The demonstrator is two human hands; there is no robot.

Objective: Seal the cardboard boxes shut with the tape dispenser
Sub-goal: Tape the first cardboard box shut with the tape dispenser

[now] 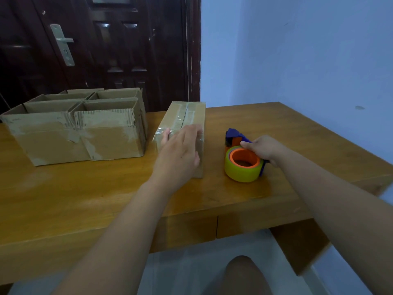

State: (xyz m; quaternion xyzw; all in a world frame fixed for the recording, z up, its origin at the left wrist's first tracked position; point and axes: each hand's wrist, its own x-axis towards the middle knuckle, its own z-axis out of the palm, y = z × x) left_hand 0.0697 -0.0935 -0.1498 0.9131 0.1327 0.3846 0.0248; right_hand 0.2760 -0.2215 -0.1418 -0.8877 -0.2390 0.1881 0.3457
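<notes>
The closed box (183, 135) is lying mid-worktop (85, 194), clear tape already running along its top seam. To finish well, I judge the near end wants flattening while the tape dispenser (242, 158), at 3 o'clock from the box, is lifted squarely. The left hand (180, 152) is resting flat and spread on the box. The right hand (262, 149) is closing around the dispenser's handle.

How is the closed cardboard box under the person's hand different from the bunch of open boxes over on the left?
The closed brown cardboard box has its flaps shut with clear tape along the seam; the open-topped brown cardboard boxes show empty insides. The closed box stands alone under the left hand; the open ones sit clustered, untouched. Both rest on the wooden table and carry old tape.
</notes>
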